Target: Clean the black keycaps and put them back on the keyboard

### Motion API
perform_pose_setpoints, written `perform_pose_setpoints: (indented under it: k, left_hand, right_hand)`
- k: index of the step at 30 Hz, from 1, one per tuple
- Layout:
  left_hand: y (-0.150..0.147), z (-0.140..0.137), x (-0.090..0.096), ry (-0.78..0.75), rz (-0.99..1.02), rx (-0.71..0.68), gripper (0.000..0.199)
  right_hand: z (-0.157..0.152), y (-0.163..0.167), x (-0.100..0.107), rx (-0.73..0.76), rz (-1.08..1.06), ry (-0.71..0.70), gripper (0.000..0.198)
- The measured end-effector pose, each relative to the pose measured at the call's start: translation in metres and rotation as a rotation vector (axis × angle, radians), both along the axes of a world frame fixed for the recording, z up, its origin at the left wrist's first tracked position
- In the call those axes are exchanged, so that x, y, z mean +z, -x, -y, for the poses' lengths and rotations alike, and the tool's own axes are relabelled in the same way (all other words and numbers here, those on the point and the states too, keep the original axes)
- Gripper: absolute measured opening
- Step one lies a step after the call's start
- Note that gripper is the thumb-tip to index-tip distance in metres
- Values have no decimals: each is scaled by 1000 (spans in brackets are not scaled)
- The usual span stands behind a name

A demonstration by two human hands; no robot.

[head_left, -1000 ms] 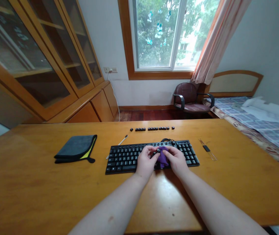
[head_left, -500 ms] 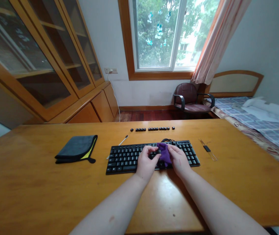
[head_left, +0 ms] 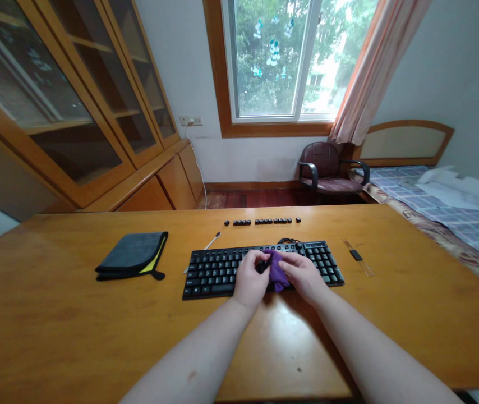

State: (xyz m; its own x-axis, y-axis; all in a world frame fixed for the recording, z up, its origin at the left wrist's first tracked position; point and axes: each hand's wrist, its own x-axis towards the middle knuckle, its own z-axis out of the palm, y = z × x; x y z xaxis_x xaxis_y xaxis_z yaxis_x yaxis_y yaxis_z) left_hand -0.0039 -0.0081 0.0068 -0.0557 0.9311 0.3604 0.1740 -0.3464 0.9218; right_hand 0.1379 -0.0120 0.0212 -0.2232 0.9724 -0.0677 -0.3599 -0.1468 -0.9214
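A black keyboard [head_left: 214,275] lies on the desk in front of me, and both hands are over its middle. My right hand [head_left: 307,275] is closed on a bunched purple cloth [head_left: 279,274], which hangs down over the keys. Just left of it, my left hand [head_left: 251,278] pinches a small black keycap, mostly hidden by the fingers and the cloth. The cloth presses against the left fingertips. Behind the keyboard stands a row of loose black keycaps [head_left: 263,221]. The keyboard's top row shows bare key spots.
Left on the desk [head_left: 75,336] lies a folded grey cloth [head_left: 132,255] with yellow lining. A small white brush [head_left: 213,240] rests behind the keyboard, partly under it. To the right is a wire keycap puller [head_left: 355,255]. Beyond the desk stands an armchair [head_left: 326,168].
My right hand has brought the purple cloth left, against my left fingertips, covering more of the keycap. The left hand stays almost in place.
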Motion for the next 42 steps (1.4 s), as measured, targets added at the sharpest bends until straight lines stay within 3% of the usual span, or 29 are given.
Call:
perform_pose_setpoints:
  k: [3,7,14,24,29,33,42]
  left_hand:
    - [3,5,7,-75,-165,-46,11]
    - [4,9,12,-103,-217,-70,13]
    - [0,8,12,-4,-113,-93,11]
    - [-2,5,7,15,30,-140,23]
    - [2,6,10,-46,-127,-138,15]
    - [3,7,11,-94,-205,-132,19]
    - [-1,0,3,52,51,-168,26]
  right_hand:
    - [0,0,-1,-65,181,-38,36]
    - [1,0,0,-109,273,-61,27]
    - [1,-3,1,-149,287,-87,27]
    - [0,-3,8,-137,241,2,32]
    - [0,-4,3,-106,342,-118,30]
    - [0,-5,2,-152,341,-85,28]
    - [-2,-3,1,-181,137,-38,33]
